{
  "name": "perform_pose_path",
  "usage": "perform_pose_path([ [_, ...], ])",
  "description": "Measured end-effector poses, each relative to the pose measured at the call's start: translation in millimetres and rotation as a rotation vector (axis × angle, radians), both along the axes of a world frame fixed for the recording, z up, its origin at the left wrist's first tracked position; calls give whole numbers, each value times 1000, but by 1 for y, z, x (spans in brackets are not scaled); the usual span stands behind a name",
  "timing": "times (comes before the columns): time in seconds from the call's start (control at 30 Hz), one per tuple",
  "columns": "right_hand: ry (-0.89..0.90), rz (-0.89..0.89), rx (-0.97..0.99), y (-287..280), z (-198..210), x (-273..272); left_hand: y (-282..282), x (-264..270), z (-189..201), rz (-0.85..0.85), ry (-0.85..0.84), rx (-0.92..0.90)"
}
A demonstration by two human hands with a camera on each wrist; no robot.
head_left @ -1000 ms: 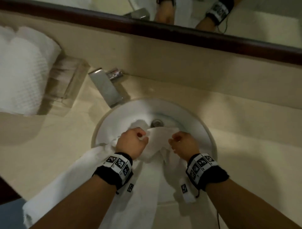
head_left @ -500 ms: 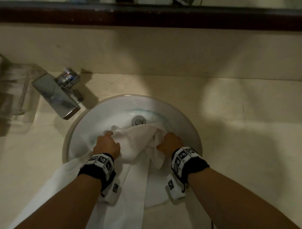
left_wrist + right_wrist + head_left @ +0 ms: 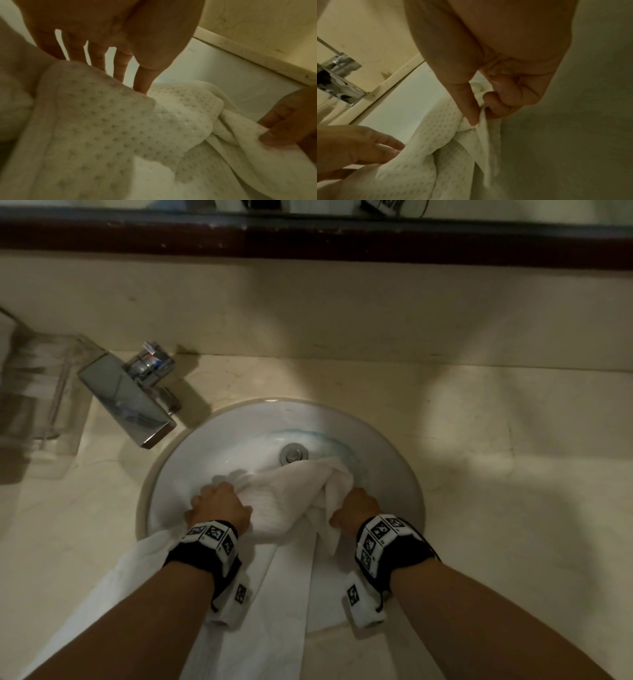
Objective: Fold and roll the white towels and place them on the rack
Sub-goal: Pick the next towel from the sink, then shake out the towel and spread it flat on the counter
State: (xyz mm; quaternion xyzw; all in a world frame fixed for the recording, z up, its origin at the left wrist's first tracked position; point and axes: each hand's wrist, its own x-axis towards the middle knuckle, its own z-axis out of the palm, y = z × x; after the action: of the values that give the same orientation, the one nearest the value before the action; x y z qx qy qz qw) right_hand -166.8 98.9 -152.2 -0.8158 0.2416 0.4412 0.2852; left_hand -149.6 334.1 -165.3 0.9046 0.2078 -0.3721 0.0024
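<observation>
Half a second earlier the towel (image 3: 291,498) lay bunched in the same spot in the sink (image 3: 219,440), and both hands had hardly moved. One second earlier the hands were closer together, each gripping the cloth in a fist.

Now the towel's far end sat in the white bowl, just below the drain (image 3: 293,454). The rest of it ran back over the near rim and onto the beige counter (image 3: 496,474), toward the person.

The left hand (image 3: 219,506) pressed down on the left side of the bunched part. Its fingers (image 3: 118,63) were straight and spread, with the tips touching the bumpy cloth.

The right hand (image 3: 356,510) held the right side. Its thumb and curled fingers (image 3: 489,100) pinched a thin fold of towel, and that fold hung down from the pinch.

A shiny tap (image 3: 130,398) stood at the back left of the sink. A clear box (image 3: 37,402) sat on the counter further left, partly cut off by the edge. A dark wooden frame (image 3: 342,241) ran along the wall at the top. Both wrists wore black bands with white square marks.
</observation>
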Motion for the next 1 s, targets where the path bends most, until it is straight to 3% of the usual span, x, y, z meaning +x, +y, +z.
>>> perform_pose_path([
  [0.23,-9,-44,29,-4,10,0,8,2,-17,173,47,-126],
  [0.5,-88,-24,35,-2,17,-6,1,-6,-21,90,82,6],
  [0.63,-110,-16,40,-2,16,-8,0,-7,-19,89,32,-35],
  [0.83,-192,25,40,0,23,-9,-5,-9,17,334,-278,-163],
  [1.0,-366,1,136,4,50,-10,-20,-5,54,387,-564,-401],
])
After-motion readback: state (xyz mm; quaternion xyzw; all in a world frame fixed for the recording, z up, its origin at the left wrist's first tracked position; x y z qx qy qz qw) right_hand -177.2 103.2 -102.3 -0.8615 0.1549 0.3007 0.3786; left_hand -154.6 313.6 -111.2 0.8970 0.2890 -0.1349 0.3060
